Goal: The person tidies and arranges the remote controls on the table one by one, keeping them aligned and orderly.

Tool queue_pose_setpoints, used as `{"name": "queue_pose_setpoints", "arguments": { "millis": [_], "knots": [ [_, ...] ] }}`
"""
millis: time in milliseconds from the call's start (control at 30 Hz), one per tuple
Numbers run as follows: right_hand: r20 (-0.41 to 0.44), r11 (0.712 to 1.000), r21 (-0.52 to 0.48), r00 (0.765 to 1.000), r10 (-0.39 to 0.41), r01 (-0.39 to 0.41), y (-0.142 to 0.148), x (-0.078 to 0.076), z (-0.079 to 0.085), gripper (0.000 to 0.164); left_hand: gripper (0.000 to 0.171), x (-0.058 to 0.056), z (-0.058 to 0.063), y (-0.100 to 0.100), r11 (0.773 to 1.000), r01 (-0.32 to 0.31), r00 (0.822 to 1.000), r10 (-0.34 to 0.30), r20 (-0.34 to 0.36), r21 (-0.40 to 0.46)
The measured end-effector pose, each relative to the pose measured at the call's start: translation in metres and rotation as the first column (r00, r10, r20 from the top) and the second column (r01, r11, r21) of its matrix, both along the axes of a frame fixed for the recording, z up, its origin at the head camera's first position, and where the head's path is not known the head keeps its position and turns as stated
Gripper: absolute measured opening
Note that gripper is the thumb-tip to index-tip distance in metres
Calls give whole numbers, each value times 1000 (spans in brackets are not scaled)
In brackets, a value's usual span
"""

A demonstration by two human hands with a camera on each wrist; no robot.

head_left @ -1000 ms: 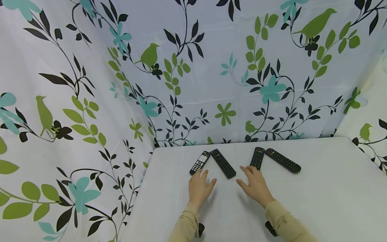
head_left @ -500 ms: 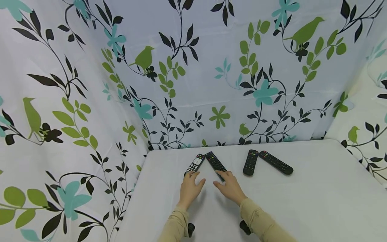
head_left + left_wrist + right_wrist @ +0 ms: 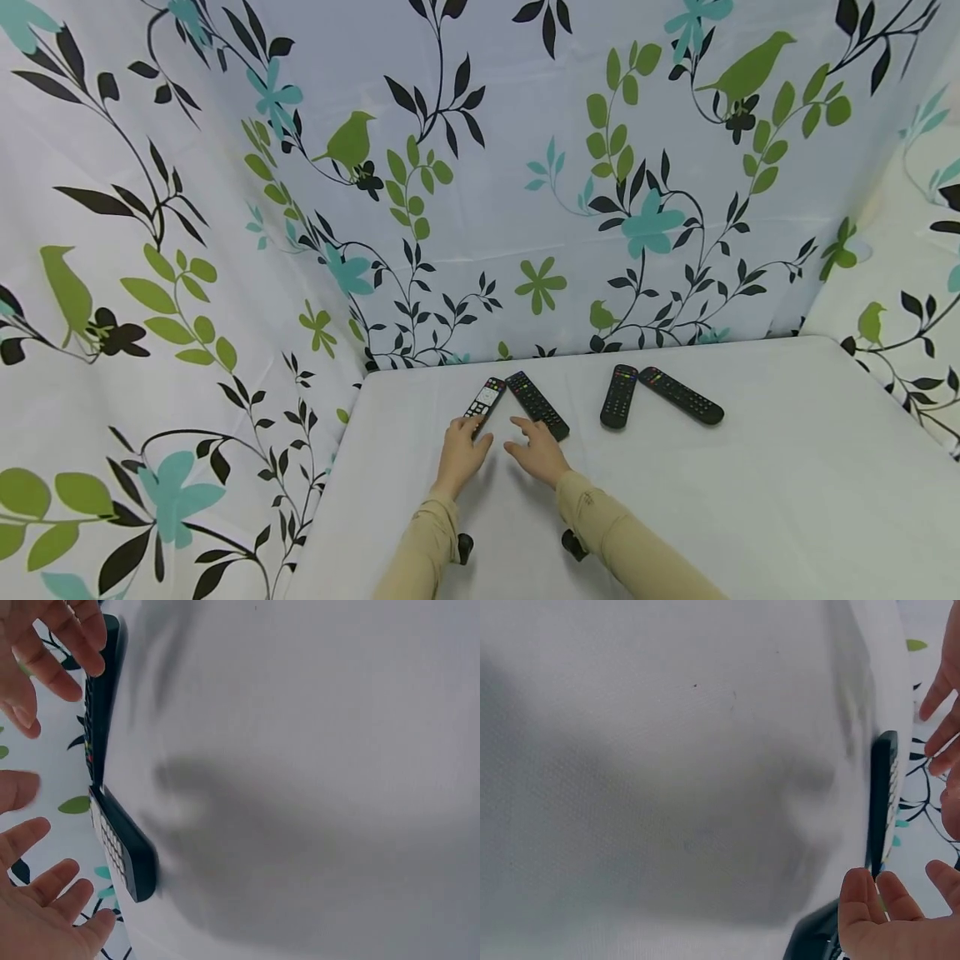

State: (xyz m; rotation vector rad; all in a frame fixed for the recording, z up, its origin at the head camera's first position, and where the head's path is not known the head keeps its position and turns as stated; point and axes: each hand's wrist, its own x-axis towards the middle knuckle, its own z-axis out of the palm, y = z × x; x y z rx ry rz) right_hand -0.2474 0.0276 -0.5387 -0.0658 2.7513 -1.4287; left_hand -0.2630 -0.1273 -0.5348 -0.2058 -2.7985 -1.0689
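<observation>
My left hand (image 3: 461, 457) hovers with relaxed fingers at the near end of a black remote control with light keys (image 3: 487, 397); in the left wrist view that remote (image 3: 127, 847) lies on the table apart from the fingers. My right hand (image 3: 538, 452) is beside the near end of a second, all-black remote (image 3: 538, 406), its fingers spread and holding nothing. These two remotes lean together at their far ends like an upturned V. In the right wrist view my right hand (image 3: 900, 915) overlaps the black remote (image 3: 814, 934).
Two more black remotes lie to the right, a shorter one (image 3: 618, 397) and a longer slanted one (image 3: 681, 396), close at their far ends. All rest on a white-covered table (image 3: 780, 483). A patterned curtain (image 3: 450, 208) stands behind the table's back edge.
My right hand has moved left from the shorter right-hand remote, past the second remote, toward my left hand. The left hand stays near the light-keyed remote. The remotes keep their arrangement.
</observation>
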Motion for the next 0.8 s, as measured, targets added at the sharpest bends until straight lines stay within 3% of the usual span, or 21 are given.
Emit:
{"name": "queue_pose_setpoints", "arguments": {
  "millis": [233,500,667,800],
  "knots": [
    [60,997,-71,998,-8,13,-14,-12,-9,53,45,-15,-6,-9,989,-52,999,51,-6,-137],
    [116,992,-91,990,-80,91,-22,-17,-4,56,50,-31,-18,-13,995,-59,991,68,116,-78],
    [107,992,-93,991,-78,88,-25,-19,-5,57,60,-35,-24,-14,993,-111,985,115,132,-36],
    [96,993,-92,993,-62,70,-29,-20,-6,59,70,-37,-27,-15,989,-137,981,142,134,-51]
  ]
}}
